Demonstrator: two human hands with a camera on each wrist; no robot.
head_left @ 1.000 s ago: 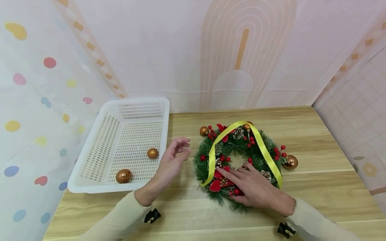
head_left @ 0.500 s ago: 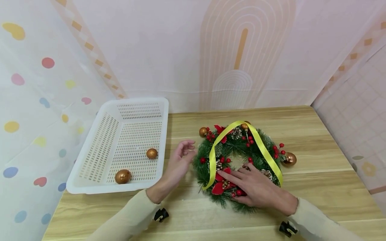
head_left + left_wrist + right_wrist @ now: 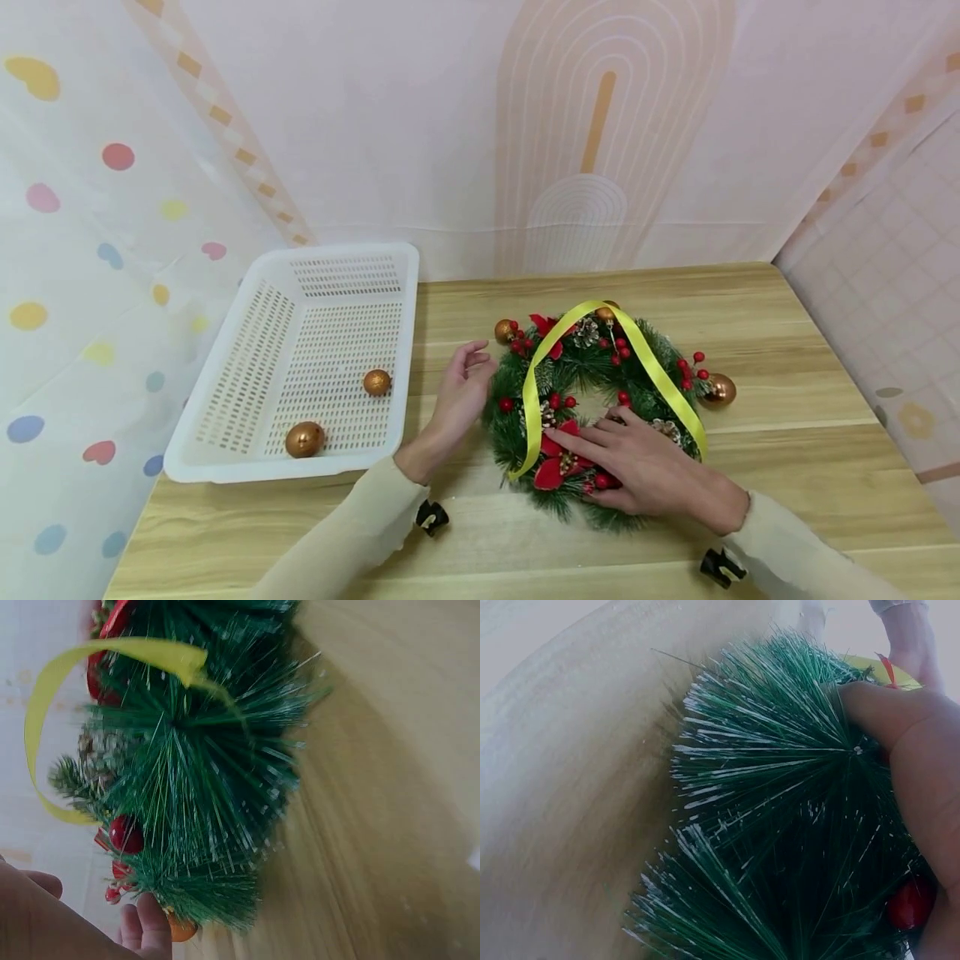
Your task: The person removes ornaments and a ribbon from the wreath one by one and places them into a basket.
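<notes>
A green Christmas wreath (image 3: 540, 492) lies on the wooden table in the head view, decked with pine cones, red berries, copper-coloured baubles and a red poinsettia (image 3: 551, 475). A yellow ribbon (image 3: 663, 379) arches over it. My right hand (image 3: 645, 462) grips the wreath's front part, fingers reaching over toward the centre hole and the index finger on the poinsettia. In the right wrist view, the thumb (image 3: 881, 709) presses among the frosted needles. My left hand (image 3: 465, 392), fingers loosely bent, is right at the wreath's left edge, below a small bauble (image 3: 506, 331). It holds nothing.
Left of the wreath stands a white perforated plastic basket (image 3: 408, 333). Inside lie a large copper bauble (image 3: 305, 439) and a smaller glittery one (image 3: 377, 382). Another bauble (image 3: 718, 389) sticks out at the wreath's right side. A patterned backdrop (image 3: 450, 125) closes off the table's rear.
My left hand has moved right, from beside the basket to the wreath's left edge. The wreath has turned slightly counterclockwise under my right hand, which keeps its grip.
</notes>
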